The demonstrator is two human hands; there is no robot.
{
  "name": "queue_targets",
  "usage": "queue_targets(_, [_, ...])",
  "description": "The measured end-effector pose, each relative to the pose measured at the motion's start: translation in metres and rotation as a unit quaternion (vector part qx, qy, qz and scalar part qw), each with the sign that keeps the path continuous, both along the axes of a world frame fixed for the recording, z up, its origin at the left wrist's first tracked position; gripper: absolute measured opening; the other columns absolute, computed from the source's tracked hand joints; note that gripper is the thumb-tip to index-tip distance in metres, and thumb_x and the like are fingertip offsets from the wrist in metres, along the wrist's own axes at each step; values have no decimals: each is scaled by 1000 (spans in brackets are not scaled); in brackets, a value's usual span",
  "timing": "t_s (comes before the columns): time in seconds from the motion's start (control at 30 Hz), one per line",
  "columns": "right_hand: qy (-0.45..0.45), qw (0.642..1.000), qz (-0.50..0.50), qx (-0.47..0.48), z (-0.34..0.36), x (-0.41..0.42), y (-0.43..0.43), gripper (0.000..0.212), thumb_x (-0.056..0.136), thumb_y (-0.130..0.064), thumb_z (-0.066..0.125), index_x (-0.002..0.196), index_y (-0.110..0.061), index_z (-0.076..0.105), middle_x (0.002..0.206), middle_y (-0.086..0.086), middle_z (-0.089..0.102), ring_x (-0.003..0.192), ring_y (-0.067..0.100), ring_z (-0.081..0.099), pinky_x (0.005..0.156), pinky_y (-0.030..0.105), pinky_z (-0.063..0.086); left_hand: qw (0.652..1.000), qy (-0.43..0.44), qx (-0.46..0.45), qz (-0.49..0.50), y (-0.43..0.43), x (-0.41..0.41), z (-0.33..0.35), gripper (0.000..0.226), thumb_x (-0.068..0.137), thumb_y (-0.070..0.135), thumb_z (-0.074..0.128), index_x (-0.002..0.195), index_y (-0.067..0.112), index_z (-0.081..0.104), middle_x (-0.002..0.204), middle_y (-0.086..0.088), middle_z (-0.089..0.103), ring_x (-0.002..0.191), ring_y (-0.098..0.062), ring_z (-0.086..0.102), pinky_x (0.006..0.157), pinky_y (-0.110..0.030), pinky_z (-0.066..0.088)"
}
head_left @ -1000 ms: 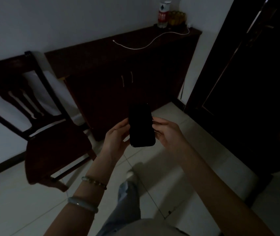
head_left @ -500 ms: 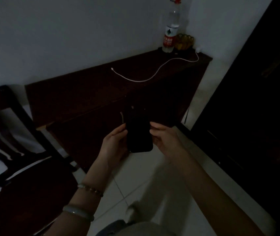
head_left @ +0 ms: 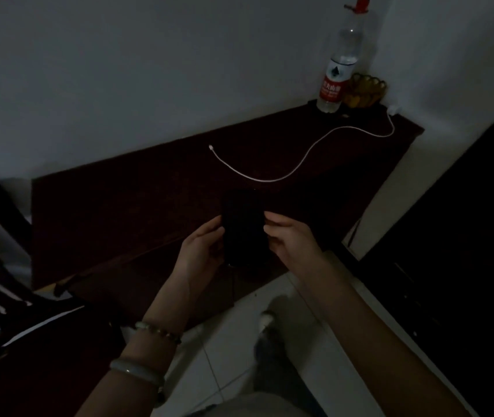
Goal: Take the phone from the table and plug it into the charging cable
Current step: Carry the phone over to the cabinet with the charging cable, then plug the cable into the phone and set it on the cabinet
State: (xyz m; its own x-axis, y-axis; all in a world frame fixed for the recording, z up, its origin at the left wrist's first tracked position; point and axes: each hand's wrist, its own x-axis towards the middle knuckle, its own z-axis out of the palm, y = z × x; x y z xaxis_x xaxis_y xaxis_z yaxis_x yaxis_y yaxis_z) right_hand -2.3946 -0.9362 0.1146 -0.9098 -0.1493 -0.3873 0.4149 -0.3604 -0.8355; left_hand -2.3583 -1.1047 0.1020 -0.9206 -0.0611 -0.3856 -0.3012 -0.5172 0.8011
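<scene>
Two hands, left hand (head_left: 200, 251) and right hand (head_left: 292, 239), hold phone (head_left: 243, 228) upright.

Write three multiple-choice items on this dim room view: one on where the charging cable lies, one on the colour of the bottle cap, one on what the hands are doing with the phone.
1. Where does the charging cable lie?
A. On the floor tiles
B. On top of the dark wooden cabinet
C. Over the chair

2. What colour is the cap of the water bottle?
A. Red
B. Blue
C. Green

3. What is the state of the phone?
A. Lying on the cabinet
B. Plugged into the cable
C. Held in both hands, unplugged

Answers:
1. B, as the white cable curves across the cabinet top from the corner near the fruit bowl.
2. A, as the cap at the bottle's top shows red.
3. C, as the left hand and right hand each have a grip on one side of the phone, and the cable's free end lies apart from it.
</scene>
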Motion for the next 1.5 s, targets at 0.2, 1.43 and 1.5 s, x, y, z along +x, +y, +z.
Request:
queue_targets(0.2, [22,997,76,-12,-1,-101,1,29,83,6,55,105,-8,66,101,8,72,91,18,70,65,24,57,999,12,-1,47,-1,-84,-5,30,92,7,48,111,23,64,103,0,74,96,-18,69,72,-35,54])
queue_targets(1.43, [-21,968,246,-53,-7,-328,-98,36,81,8,57,115,-4,58,109,16,67,95,24,68,68,29,57,970,-16,90,226,-68,-257,-12,30,96,12,44,119,19,60,114,-8,69,99,-25,68,64,-38,58])
queue_targets(1.5, [-18,966,254,-41,-9,-329,-104,29,82,4,59,109,-6,62,108,15,67,93,22,69,69,28,57,967,-23,97,235,-75,-252,-15,29,94,13,46,116,21,63,115,-8,69,98,-25,68,64,-39,58])
